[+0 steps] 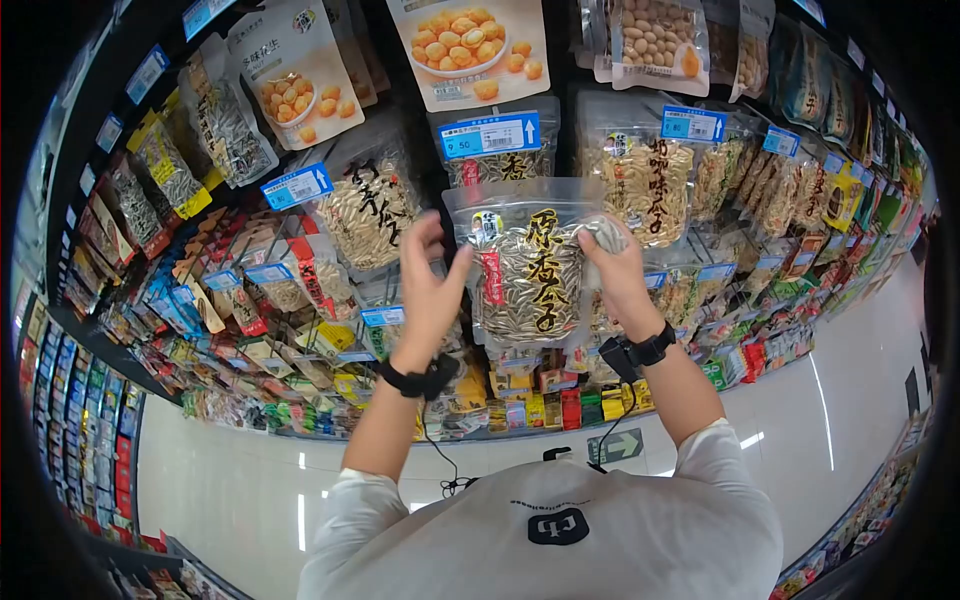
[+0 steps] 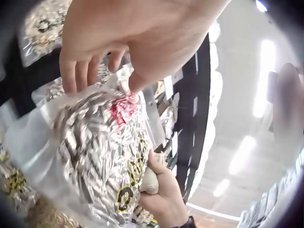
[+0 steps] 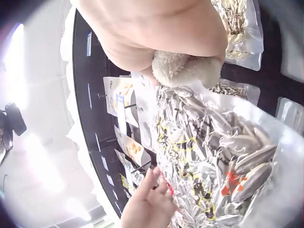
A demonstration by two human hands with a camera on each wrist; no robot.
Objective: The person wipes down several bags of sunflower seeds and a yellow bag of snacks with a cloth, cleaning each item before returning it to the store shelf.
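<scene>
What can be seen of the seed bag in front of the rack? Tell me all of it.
The seed bag is a clear plastic pouch packed with striped sunflower seeds, printed with large yellow characters and a red label strip. It hangs upright before the snack rack. The right hand grips its upper right corner together with a pale cloth. The left hand touches its left edge, fingers fairly straight.

Glossy clear plastic seed bag (image 1: 527, 270)
</scene>
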